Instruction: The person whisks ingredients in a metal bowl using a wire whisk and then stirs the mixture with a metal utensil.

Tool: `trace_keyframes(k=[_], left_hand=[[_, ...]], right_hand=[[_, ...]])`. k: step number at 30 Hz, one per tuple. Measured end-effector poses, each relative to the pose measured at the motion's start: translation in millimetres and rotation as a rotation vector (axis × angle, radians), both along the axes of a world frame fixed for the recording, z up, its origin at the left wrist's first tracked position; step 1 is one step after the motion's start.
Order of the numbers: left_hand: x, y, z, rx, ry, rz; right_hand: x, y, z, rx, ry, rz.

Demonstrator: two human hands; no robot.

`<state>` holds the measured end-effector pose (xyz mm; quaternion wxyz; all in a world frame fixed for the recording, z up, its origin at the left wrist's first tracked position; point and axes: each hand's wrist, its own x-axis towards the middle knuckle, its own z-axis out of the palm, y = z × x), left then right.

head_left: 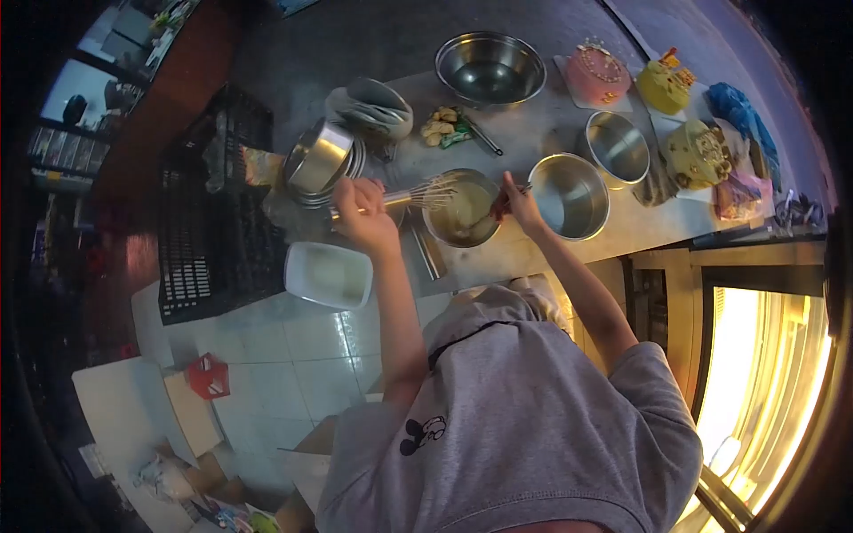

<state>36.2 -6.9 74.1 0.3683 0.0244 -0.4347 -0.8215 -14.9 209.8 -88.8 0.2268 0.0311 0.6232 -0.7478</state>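
My left hand [364, 216] is closed around the handle of a wire whisk [433, 193], whose loops reach over the left rim of a metal bowl. Pale, creamy batter [464, 206] lies inside that metal bowl [435, 233]. At the bowl's right rim, my right hand [522, 206] is closed on a thin utensil with a dark handle [503, 206], which slants down into the batter; its lower end is hard to make out. Just right of this hand stands a deep round metal pan [569, 233]. Below my left hand sits a white rectangular tub [329, 277].
Stacked metal pans [318, 160] and bowls [371, 111] stand at left, beside a black crate [218, 209]. Behind are a large steel bowl [490, 71] and a green packet [453, 131]. Decorated cakes [597, 78] and another pan [617, 147] stand at right. A lit glass case [755, 373] glows lower right.
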Motion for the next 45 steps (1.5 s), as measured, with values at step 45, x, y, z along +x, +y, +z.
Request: trace_keyframes(k=[45], left_hand=[[30.8, -22.0, -14.5, -0.002, -0.007, 0.047]], right_hand=[[-7.5, -2.8, -11.3, -0.095, -0.162, -0.191]])
